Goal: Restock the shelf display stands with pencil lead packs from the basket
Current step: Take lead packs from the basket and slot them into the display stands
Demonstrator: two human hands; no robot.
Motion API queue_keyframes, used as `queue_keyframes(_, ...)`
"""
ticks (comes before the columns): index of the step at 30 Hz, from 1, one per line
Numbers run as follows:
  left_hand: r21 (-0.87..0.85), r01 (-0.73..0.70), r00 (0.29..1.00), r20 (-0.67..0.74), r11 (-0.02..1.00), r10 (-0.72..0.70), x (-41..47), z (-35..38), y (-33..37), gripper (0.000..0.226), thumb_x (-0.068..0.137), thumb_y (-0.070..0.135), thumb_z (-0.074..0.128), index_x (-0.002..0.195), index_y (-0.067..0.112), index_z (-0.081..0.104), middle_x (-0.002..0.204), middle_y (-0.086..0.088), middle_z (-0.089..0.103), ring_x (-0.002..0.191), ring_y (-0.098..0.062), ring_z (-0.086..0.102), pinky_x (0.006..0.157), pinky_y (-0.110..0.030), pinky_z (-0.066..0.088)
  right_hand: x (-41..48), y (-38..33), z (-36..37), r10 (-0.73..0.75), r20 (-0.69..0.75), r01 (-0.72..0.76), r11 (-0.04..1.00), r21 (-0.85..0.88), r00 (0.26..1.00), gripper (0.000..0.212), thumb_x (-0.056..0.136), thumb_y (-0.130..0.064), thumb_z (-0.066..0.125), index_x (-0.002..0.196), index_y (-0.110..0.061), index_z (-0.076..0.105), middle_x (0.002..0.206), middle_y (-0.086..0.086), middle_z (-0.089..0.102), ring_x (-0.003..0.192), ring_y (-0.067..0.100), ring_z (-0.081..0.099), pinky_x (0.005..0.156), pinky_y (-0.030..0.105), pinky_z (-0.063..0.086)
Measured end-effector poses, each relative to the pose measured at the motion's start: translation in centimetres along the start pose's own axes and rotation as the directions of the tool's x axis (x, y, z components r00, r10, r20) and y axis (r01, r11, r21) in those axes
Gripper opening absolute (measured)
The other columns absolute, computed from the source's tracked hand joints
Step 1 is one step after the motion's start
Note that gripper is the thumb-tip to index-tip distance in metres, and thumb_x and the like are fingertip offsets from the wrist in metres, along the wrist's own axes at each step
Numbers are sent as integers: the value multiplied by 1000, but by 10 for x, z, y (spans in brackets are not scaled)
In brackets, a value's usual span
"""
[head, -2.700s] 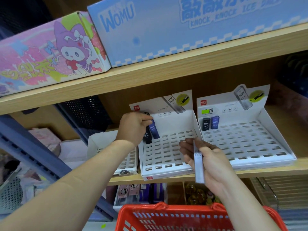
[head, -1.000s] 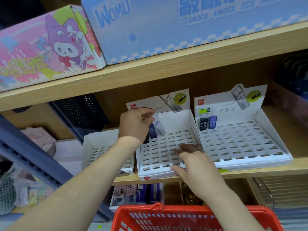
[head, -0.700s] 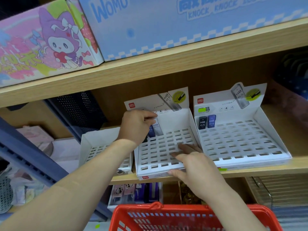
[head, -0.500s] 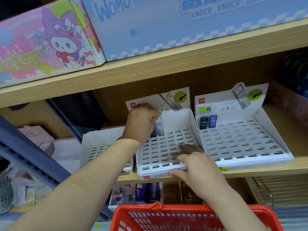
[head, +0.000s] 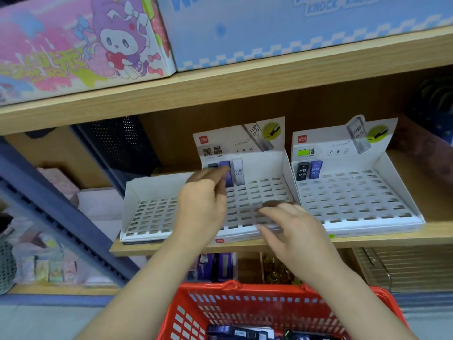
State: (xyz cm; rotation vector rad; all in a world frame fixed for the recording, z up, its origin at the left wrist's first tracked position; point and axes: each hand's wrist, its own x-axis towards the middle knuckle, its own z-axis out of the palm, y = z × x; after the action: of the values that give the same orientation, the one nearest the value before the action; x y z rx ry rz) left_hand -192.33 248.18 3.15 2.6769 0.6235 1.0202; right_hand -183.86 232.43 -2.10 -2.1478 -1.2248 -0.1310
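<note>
On slotted white stand [head: 259, 192], boxy packs [head: 238, 171]

wooden shelf [head: 392, 235], three display stands [head: 355, 200]

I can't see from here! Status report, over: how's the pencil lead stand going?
Left hand open, right hand open, both empty. Three packs standing in middle stand. Basket below. Nothing blocking.

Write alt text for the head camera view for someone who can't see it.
Two bare hands, left hand and right hand, reach over a white slotted display stand holding three lead packs on a wooden shelf, above a red basket.
</note>
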Motion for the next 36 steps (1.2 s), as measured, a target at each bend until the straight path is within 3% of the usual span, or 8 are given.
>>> queue_keyframes(3,-212,25,997,-65,977,-40,-50,-2,-18,21,84,6,56,91,15,73,90,10,66,84,1,56,78,-5,40,-7,-4,-15,20,123,-28,998,61,992,21,92,-28,63,112,-27,71,94,-12,73,83,6,65,79,30,55)
queue_keyframes(10,-151,173,950,286,973,-125,-209,48,-69,27,78,18,42,72,14,68,76,4,64,74,-9,58,71,-18,43,-70,19,28,124,623,-127,991,-39,773,20,90,-32,66,108,-27,71,87,-15,67,81,4,61,79,23,48)
queue_keyframes(14,176,258,576,762,950,-297,-293,82,-85,35,95,18,45,127,18,58,129,0,57,120,-22,48,97,-30,41,-159,64,90,359,763,-261,931,-255,538,56,91,-40,65,142,-26,47,139,3,53,127,21,51,104,33,42)
queue_keyframes(17,327,296,326,848,897,-417,-334,96,-90,70,93,33,58,151,20,20,156,-3,22,139,-30,24,110,-37,31,-203,81,118,445,784,-272,893,-358,433,94,86,-50,68,157,-27,11,162,4,14,147,28,21,116,41,32)
queue_keyframes(20,427,404,195,824,809,-532,-353,108,-92,102,83,48,67,152,23,-3,160,-3,-5,145,-36,9,114,-42,27,-217,81,138,413,804,-178,911,-373,427,110,81,-53,73,156,-30,-6,164,-1,-13,151,27,-3,119,48,23)
queue_keyframes(27,550,350,196,749,759,-633,-349,135,-83,108,81,61,60,150,24,-14,160,-9,-4,144,-38,9,109,-47,33,-209,59,205,308,836,29,933,-359,455,120,82,-56,69,148,-36,-29,159,-1,-33,149,26,-22,121,54,6)
queue_keyframes(32,522,212,223,797,826,-561,-349,137,-81,70,86,52,60,142,32,22,154,-10,3,139,-42,13,105,-48,36,-210,46,225,295,848,167,901,-400,440,93,92,-59,53,156,-22,-2,162,9,6,150,30,4,117,59,11)
queue_keyframes(36,426,167,234,859,889,-456,-360,141,-87,55,90,32,63,137,24,35,145,-11,18,131,-37,30,101,-46,43,-217,47,220,302,865,207,890,-407,401,83,93,-62,46,153,-13,14,153,13,26,138,34,27,108,52,32)
